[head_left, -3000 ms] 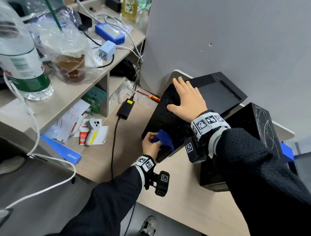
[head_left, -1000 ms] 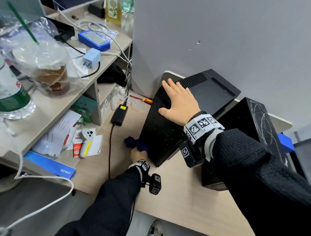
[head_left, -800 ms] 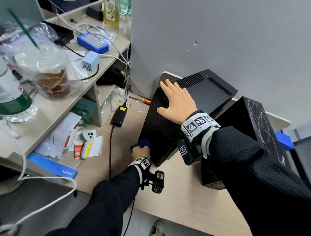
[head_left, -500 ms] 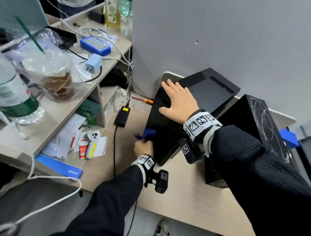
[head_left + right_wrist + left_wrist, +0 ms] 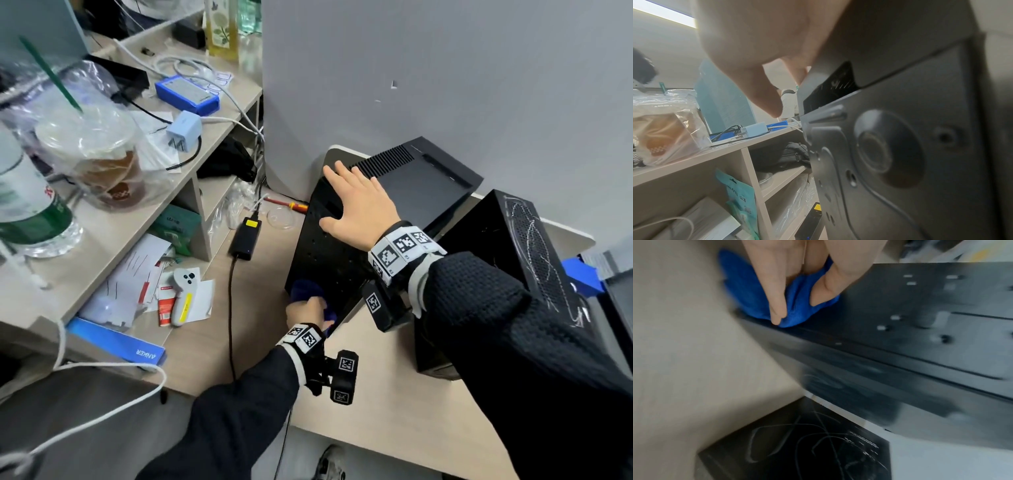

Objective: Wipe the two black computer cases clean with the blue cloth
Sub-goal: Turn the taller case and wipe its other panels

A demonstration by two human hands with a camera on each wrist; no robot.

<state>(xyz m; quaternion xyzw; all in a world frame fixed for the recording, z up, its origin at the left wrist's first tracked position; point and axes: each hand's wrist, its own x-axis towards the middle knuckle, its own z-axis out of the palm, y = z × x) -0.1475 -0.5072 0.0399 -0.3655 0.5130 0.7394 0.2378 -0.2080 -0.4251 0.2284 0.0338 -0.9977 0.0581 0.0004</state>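
Note:
A black computer case (image 5: 404, 185) stands tilted on the desk against the grey partition, its perforated side panel (image 5: 920, 331) facing me. My right hand (image 5: 359, 205) lies flat and open on its upper edge. My left hand (image 5: 308, 308) grips the bunched blue cloth (image 5: 303, 289) and presses it on the panel's lower near corner; the left wrist view shows fingers (image 5: 777, 288) pinching the blue cloth (image 5: 801, 305). A second black case (image 5: 520, 267) with a scratched mesh top stands to the right, partly hidden by my right sleeve, and appears as the scratched case (image 5: 797, 451) below.
A black power adapter (image 5: 246, 236) and its cable lie left of the case, with a red screwdriver (image 5: 282, 204) behind. A shelf unit (image 5: 191, 178) on the left holds a bagged cup (image 5: 99, 154), a bottle, chargers and papers. The desk edge (image 5: 376, 435) runs near me.
My left hand has rubbed the cloth back and forth over the panel's lower left edge, now back at the near corner. The right hand has stayed flat on the case.

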